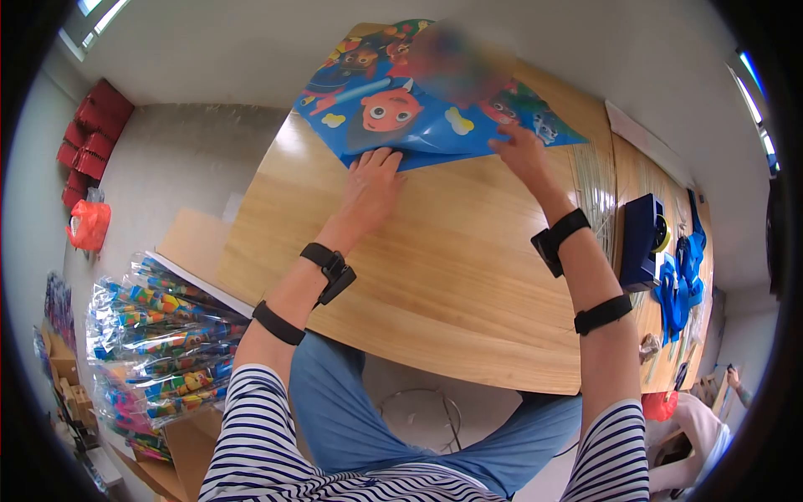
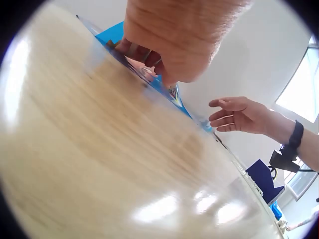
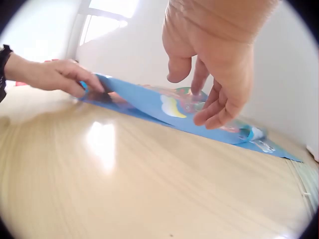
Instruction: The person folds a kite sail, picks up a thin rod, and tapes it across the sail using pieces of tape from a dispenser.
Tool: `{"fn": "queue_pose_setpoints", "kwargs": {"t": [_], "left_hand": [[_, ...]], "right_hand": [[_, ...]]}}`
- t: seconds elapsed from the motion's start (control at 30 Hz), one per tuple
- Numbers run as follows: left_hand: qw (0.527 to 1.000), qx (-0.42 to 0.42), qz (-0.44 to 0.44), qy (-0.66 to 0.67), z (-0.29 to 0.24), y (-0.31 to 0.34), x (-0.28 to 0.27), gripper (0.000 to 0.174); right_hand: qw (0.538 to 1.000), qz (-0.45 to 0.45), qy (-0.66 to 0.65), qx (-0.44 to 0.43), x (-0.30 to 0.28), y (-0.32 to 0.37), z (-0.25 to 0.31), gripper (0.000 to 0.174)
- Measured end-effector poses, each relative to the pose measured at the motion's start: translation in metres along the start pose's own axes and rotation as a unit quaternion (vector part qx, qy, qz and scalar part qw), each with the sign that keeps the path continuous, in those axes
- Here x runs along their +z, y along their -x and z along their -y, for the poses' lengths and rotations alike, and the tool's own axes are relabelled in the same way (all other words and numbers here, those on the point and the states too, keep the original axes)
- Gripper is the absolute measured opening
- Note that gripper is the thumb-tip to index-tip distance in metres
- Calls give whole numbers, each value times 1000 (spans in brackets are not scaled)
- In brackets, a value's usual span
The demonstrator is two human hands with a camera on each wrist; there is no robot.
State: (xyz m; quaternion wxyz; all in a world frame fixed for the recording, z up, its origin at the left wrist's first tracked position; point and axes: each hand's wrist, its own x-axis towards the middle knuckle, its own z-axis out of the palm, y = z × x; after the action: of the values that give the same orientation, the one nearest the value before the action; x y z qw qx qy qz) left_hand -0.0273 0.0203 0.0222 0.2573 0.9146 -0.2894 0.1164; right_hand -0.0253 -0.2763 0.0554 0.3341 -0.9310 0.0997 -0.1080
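A blue plastic sheet (image 1: 427,140) printed with cartoon faces and clouds lies across the far part of the wooden table (image 1: 418,276). Its near edge is raised in a loose fold, with a second blue layer beneath. My left hand (image 1: 374,186) pinches this edge at the left, fingers over it; in the right wrist view the left hand (image 3: 60,77) sits low by the tabletop. Over the sheet's right side, my right hand (image 1: 525,159) hovers with loosely bent fingers. The left wrist view shows that right hand (image 2: 244,115) holding nothing. A blur covers the sheet's upper middle.
Thin pale rods (image 1: 595,188) lie along the table's right side. Beyond them stand a navy box (image 1: 639,251) and blue straps (image 1: 682,276). Film-wrapped colourful packages (image 1: 167,343) fill a carton at left. Red boxes (image 1: 96,130) are stacked behind. Another person (image 1: 690,431) is at lower right.
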Motion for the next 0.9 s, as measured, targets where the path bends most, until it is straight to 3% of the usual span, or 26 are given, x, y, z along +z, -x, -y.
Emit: {"fn": "queue_pose_setpoints", "kwargs": {"t": [0.1,0.2,0.3,0.4,0.5,0.6,0.7,0.8,0.9], "left_hand": [[999,30,-21,-25,6,-6,3,39],[999,-11,11,-35,10,-10,6,40],[989,-84,120,-16,10,-13,4,42],[985,-88,148,-2,12,-16,-5,45],[997,-33,50,-53,21,-13,10,48],[993,-61,89,-47,16,-18,5,49],[992,-63,95,-58,22,-20,10,48],[992,-70,92,-51,22,-20,10,47],[993,-67,78,-51,24,-19,13,47]], "right_hand": [[970,1,112,-217,31,21,15,38],[945,59,149,-287,57,36,54,32],[905,53,316,-280,81,32,69,26],[948,-25,222,-228,91,14,71,20],[938,-109,162,-287,47,-14,100,20],[894,-185,168,-371,6,-25,129,16],[866,-194,215,-408,-1,-30,119,13],[903,-261,134,-314,-35,-5,150,9],[868,-305,90,-380,-44,20,149,8]]}}
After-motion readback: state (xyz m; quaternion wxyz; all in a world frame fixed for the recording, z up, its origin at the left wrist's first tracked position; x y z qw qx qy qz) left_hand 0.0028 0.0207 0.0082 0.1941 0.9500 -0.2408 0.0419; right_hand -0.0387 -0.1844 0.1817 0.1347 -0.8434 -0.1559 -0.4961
